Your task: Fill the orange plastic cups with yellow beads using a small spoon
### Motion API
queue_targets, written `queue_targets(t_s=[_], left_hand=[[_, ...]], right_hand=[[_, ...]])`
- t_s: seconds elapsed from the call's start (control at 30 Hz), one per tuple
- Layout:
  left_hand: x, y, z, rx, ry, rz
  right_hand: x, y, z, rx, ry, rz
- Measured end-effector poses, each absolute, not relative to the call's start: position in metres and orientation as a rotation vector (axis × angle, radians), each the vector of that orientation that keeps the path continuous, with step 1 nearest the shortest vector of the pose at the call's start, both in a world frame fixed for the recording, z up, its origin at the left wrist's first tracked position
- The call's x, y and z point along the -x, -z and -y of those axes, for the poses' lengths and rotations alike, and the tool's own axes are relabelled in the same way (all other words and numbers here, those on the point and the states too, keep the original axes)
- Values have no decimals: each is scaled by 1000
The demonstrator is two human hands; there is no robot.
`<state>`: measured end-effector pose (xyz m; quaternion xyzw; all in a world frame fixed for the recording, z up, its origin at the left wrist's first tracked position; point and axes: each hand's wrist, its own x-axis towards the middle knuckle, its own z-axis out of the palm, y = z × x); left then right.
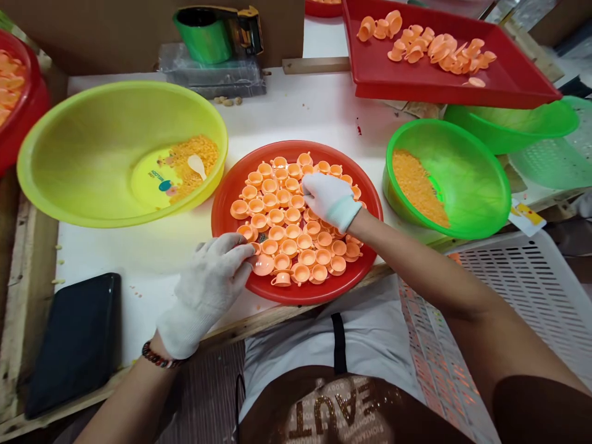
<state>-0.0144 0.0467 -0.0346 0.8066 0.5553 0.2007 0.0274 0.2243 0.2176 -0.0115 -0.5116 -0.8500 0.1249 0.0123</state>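
Note:
A round red plate (226,197) sits in front of me, packed with several small orange toy cups (277,234) standing upright. My left hand (210,287), in a white knit glove, rests at the plate's near-left rim with its fingertips touching a cup there. My right hand (329,197), also gloved, lies over the cups at the plate's far right, fingers curled down onto them; what they pinch is hidden.
A yellow-green basin (92,154) with orange granules and a white spoon stands left. A green bowl (467,179) of granules stands right. A red tray (416,77) of loose cups lies behind. A black slab (76,342) lies near left, a white crate (531,290) near right.

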Motion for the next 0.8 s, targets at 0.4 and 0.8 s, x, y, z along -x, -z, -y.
queue_targets(t_s=[0.4, 0.8], left_hand=[[11, 35, -41, -2554, -399, -1685], [0, 31, -44, -2599, -622, -1596]], right_hand=[[-292, 17, -152, 989, -490, 2818], [-231, 35, -95, 677, -273, 2882]])
